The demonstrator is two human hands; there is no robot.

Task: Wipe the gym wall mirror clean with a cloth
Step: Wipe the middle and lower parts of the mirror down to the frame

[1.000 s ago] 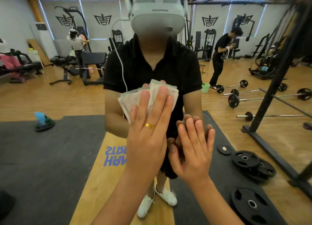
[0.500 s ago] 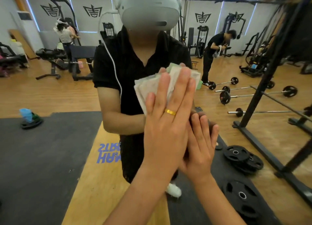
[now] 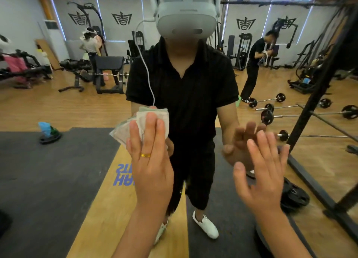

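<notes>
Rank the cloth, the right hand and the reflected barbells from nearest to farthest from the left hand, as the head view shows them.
1. cloth: pressed under the straight fingers of the left hand, touching it.
2. right hand: open, alongside on the right, apart from it.
3. barbells: seen in reflection at far right, on the wood floor.

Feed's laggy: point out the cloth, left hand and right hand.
cloth (image 3: pixel 121 133): head view, folded edge at its left.
left hand (image 3: pixel 153 172): head view, back of the hand.
right hand (image 3: pixel 264 178): head view, back of the hand.
</notes>
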